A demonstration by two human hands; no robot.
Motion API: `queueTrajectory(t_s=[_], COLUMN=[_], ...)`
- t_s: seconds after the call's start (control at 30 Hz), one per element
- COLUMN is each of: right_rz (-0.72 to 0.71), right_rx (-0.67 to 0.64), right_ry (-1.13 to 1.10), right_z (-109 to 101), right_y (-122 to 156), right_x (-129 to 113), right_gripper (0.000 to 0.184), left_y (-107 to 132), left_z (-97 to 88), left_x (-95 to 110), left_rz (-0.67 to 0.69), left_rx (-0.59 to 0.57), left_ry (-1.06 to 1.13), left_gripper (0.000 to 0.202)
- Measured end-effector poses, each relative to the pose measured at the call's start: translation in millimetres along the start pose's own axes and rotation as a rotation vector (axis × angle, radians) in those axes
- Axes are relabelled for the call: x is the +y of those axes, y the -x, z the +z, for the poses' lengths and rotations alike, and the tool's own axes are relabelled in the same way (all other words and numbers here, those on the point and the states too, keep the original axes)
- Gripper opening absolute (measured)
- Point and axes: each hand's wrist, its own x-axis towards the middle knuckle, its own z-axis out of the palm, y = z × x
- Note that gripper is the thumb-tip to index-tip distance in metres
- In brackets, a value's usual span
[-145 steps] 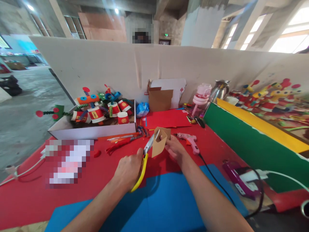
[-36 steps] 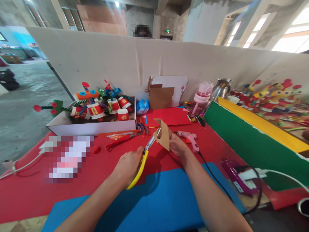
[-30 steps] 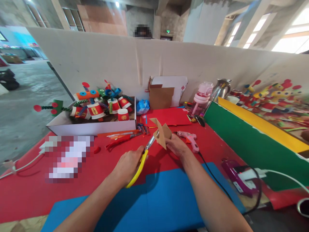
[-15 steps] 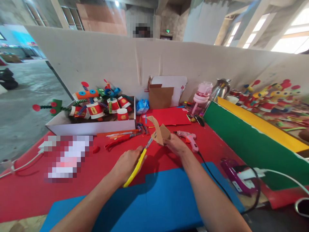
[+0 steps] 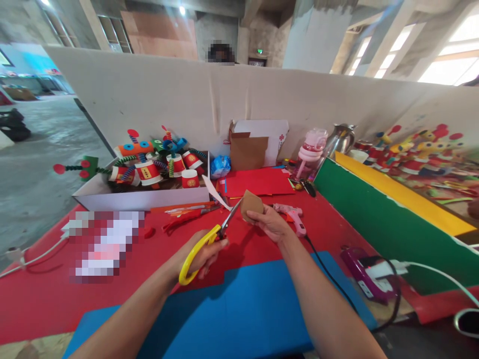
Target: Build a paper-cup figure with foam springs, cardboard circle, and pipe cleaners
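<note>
My left hand (image 5: 202, 254) grips yellow-handled scissors (image 5: 209, 234), blades pointing up and right towards a brown cardboard piece (image 5: 251, 204). My right hand (image 5: 271, 224) pinches that rounded cardboard piece above the red table cover (image 5: 45, 299). A thin cut-off strip (image 5: 216, 193) hangs off the scissor blades to the left. Both hands hover over the red cover, just beyond a blue foam sheet (image 5: 243, 319).
A white box (image 5: 142, 199) of paper-cup craft figures stands at back left. A pink glue gun (image 5: 292, 215) with black cord lies right of my hand. Red sheets (image 5: 258, 182), a brown box (image 5: 247, 149), a pink bottle (image 5: 310, 152), a purple power strip (image 5: 364, 281) and green and yellow boards (image 5: 377, 214) are around.
The scissors have cut round the cardboard; a strip has come away to the left, and the piece in my right hand is smaller and rounder. My left hand has turned the scissors handles upward.
</note>
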Motion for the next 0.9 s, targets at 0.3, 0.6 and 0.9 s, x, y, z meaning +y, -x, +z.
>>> queueTrajectory(t_s=[0.3, 0.6, 0.9], right_rz=[0.0, -0.017, -0.084], right_rx=[0.133, 0.169, 0.161], right_ry=[-0.128, -0.224, -0.228], right_z=[-1, 15, 26], right_y=[-3, -1, -2], right_x=[-4, 6, 19], right_gripper=[0.032, 0.038, 0.039], left_y=[-4, -2, 4], left_z=[-5.4, -8.8, 5.0], left_x=[-5, -7, 15], left_rz=[-0.007, 0.19, 0.036], left_rx=[-0.092, 0.357, 0.312], left_ry=[0.194, -0.835, -1.171], left_gripper=[0.048, 0.032, 0.032])
